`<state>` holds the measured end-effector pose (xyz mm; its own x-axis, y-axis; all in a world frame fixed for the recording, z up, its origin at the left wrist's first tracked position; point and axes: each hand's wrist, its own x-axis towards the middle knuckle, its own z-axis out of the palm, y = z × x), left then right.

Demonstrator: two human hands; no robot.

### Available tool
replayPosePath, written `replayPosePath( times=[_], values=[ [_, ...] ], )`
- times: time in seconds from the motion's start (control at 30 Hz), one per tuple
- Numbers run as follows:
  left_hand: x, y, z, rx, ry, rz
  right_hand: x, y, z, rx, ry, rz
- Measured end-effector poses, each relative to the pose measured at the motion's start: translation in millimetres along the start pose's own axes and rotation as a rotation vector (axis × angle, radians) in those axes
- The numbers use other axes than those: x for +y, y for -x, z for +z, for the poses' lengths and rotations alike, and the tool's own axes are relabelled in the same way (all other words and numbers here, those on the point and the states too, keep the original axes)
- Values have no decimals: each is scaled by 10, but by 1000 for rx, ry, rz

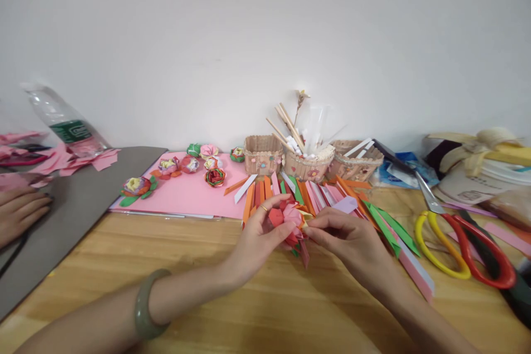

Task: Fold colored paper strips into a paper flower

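Over the wooden table, a pink and red folded paper flower [286, 218] is held between my two hands. My left hand [265, 225] grips it from the left, thumb in front and fingers behind. From the right, my right hand [342, 230] pinches at a yellow and orange petal on the flower's edge. Its fingertips are pressed together there. Just behind the flower lies a row of folded paper strips [307, 193] in orange, pink, white and green. Several finished paper flowers [214, 177] rest on pink paper sheets [186, 199] to the left.
Decorated baskets [263, 160] stand along the wall, the middle one holding sticks. Scissors [452, 232] with yellow and red handles lie at right, beside a pale bag [473, 171]. At left, another person's hand [20, 213] rests on a grey board [91, 221] near a plastic bottle [68, 121].
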<state>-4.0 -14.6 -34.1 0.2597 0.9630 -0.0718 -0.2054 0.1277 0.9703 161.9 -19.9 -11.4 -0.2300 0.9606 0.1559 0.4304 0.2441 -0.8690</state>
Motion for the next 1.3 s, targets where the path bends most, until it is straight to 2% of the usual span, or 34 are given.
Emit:
replayPosePath(
  times=[0.43, 0.53, 0.7, 0.8, 0.87, 1.1, 1.3],
  values=[
    [32, -19, 16, 44, 56, -46, -60, -27, -66, -60, -28, 4],
    [25, -17, 20, 37, 72, -41, -18, -29, -20, 23, 97, -48],
    [-7, -6, 37, 43, 83, -23, 34, 34, 111, 248, 328, -213],
    [-6, -1, 48, 63, 73, 24, 33, 72, 160, 292, 345, -276],
    [8, 2, 53, 79, 67, 19, 20, 72, 161, 255, 262, -237],
    [7, -3, 47, 79, 70, 1, -6, -9, 64, 24, -169, 118],
    [-13, -7, 17, 61, 34, 62, -6, -27, 19, -97, -375, 191]
  ],
)
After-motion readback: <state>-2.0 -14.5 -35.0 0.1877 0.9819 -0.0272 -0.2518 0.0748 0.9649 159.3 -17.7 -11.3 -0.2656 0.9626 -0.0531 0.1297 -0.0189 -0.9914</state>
